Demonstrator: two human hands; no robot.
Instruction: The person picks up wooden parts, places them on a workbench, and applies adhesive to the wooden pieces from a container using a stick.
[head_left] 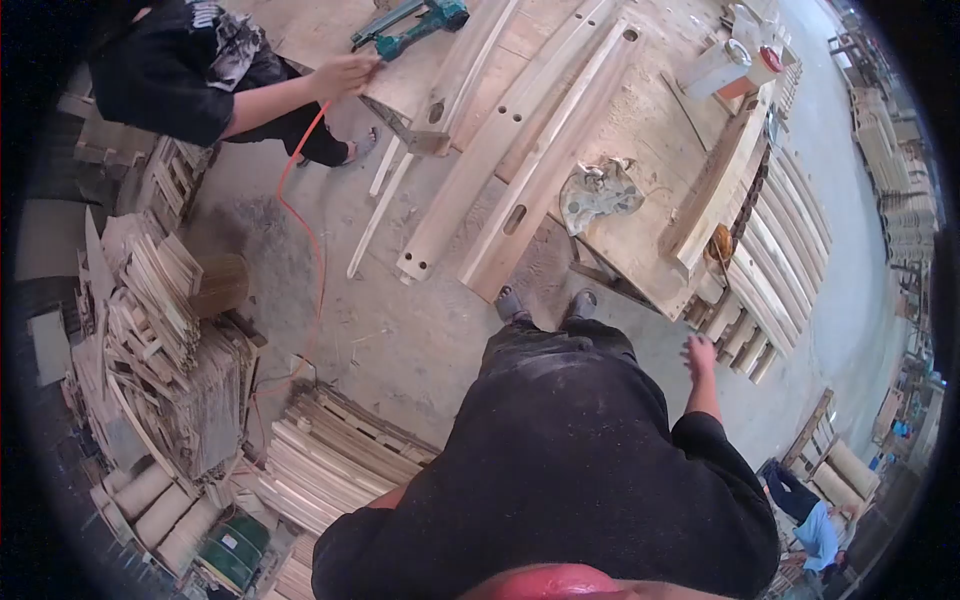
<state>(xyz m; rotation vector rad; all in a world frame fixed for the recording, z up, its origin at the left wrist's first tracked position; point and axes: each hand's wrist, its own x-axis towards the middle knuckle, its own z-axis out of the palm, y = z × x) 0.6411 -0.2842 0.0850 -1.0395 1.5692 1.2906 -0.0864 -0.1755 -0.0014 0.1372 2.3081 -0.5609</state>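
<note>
As we stand before the workbench (640,240), the stacked wooden slats (775,270) lie just beyond the fingers of our right hand (700,352), seemingly not touched. Those fingers are slightly spread and loosely curled, with nothing visible in them; the forearm reaches forward at our side. Our left hand is hidden by our torso (580,440), so we cannot tell its fingers' state; a sliver of that arm (388,497) shows near stacked boards (335,455).

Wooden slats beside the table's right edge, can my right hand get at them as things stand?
Probably yes: the right hand looks empty and is near the closest ends of the wooden slats, with nothing visible blocking the gap.
</note>
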